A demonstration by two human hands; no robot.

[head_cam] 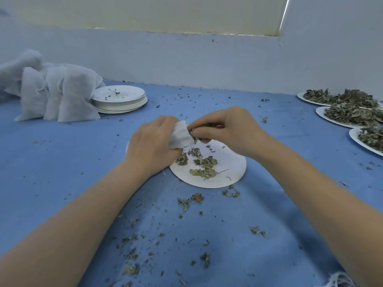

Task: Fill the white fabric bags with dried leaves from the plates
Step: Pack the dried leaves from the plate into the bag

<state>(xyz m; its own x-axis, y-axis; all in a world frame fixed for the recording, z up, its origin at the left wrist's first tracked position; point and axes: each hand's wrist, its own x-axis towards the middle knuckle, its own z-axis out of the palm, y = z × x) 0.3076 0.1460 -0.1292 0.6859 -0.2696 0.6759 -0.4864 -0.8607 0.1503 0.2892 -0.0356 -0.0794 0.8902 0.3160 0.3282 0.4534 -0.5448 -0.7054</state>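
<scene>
My left hand (151, 141) grips a small white fabric bag (181, 136) above a white paper plate (230, 168) in the middle of the blue cloth. My right hand (228, 131) pinches a clump of dried leaves (196, 137) right at the bag's mouth. A few dried leaves (204, 164) lie on the plate below the hands. Most of the bag is hidden inside my left hand.
Several white fabric bags (60, 94) lie heaped at the back left beside a stack of paper plates (120, 99). Three plates heaped with dried leaves (352, 112) stand at the right edge. Leaf crumbs (186, 204) are scattered over the blue cloth (62, 162). A wall runs along the back.
</scene>
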